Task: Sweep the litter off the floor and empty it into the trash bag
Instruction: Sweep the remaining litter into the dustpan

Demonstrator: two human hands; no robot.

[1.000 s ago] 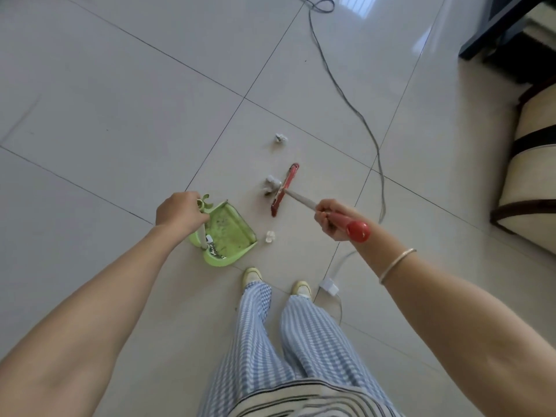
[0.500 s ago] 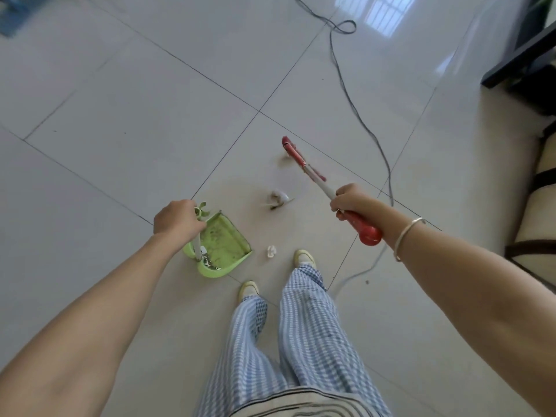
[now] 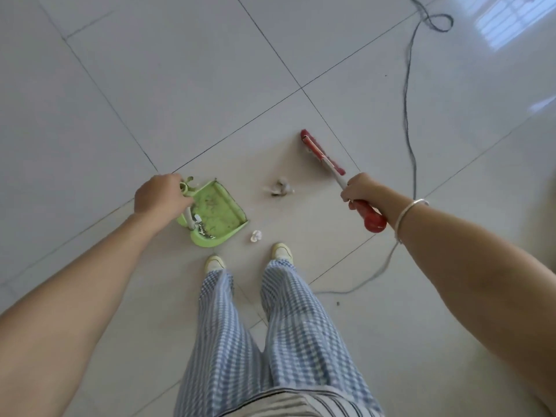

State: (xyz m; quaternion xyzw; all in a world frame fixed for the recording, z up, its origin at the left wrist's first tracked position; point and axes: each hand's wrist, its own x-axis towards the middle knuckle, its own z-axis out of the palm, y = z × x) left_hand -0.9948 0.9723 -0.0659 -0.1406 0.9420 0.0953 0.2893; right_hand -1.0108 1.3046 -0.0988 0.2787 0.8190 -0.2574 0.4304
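Note:
A green dustpan (image 3: 216,215) rests on the tiled floor in front of my feet, with some debris at its back. My left hand (image 3: 161,195) grips its upright handle. My right hand (image 3: 362,189) holds the red-handled broom (image 3: 323,156), whose red head touches the floor beyond and right of the pan. A crumpled grey-white wad of litter (image 3: 281,188) lies between the pan's mouth and the broom head. A small white scrap (image 3: 255,236) lies just right of the pan, near my right foot. No trash bag is in view.
A grey cable (image 3: 407,94) runs down the floor on the right, loops at the top and curls behind my right arm toward my legs. My feet (image 3: 281,251) stand just behind the dustpan. Pale tiles stretch all around.
The view has swung left and down, so the furniture on the right is out of sight. The broom head lifted past the wad and now sits beyond it. The dustpan stays put.

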